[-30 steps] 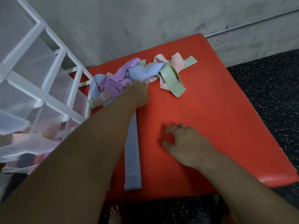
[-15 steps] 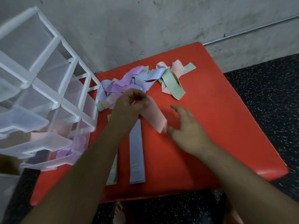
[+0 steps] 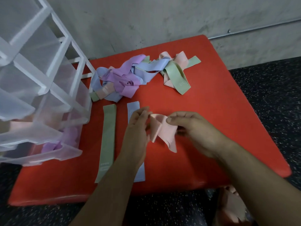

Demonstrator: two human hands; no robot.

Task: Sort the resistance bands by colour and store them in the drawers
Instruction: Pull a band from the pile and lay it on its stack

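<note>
Pink resistance band [image 3: 162, 132], folded, is held up over the red padded desk [image 3: 211, 111], right of the white translucent plastic drawer unit [image 3: 48, 88]. The left-hand grip [image 3: 138, 126] pinches its upper edge with thumb and fingertips; the right-hand grip [image 3: 195, 128] pinches the opposite fold. The unit's lowest pulled-out drawer [image 3: 70, 152] holds purple bands [image 3: 52, 145]; the one above shows pink. Just right of the unit lie a sage-green flat band [image 3: 107, 141], a pale-blue flat band [image 3: 133, 110] and a tangled pastel heap [image 3: 130, 75].
</note>
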